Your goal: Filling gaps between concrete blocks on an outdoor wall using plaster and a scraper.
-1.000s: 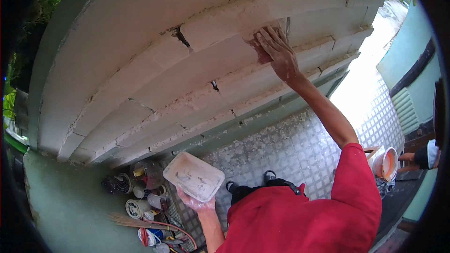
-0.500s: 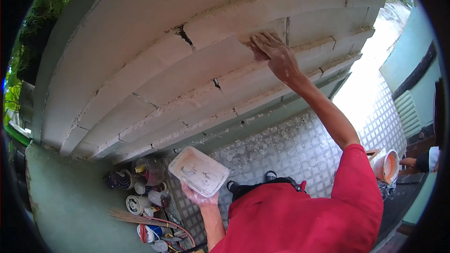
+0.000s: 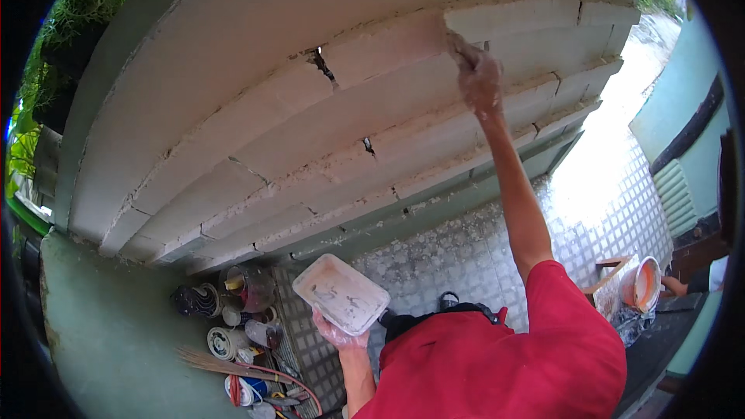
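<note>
My right hand (image 3: 479, 85) is raised against the pale panelled wall (image 3: 380, 54), fingers closed round a thin flat spreader (image 3: 452, 32). Its edge meets the upper raised band of the wall; the fingers hide most of it. Low in front of me, my left hand (image 3: 339, 334) grips a shallow white plastic tub (image 3: 341, 295) from beneath and its near side. The tub is tilted, its inside smeared with pale paste. Pale residue coats both hands. Dark cracks open in the wall's bands, one of them (image 3: 322, 64) left of my right hand.
Jars, tubs and a bundle of thin sticks (image 3: 221, 360) crowd the floor at lower left, beside a green wall (image 3: 132, 326). An orange-lined bucket (image 3: 642, 285) stands at right by a wooden stool (image 3: 609, 279). Another person's arm (image 3: 673, 285) shows beyond it. The tiled floor (image 3: 466, 240) is splattered.
My right hand has moved up and slightly right along the wall, turning from flat-laid fingers to an upright grip. The tub in my left hand appears slightly lower and further right.
</note>
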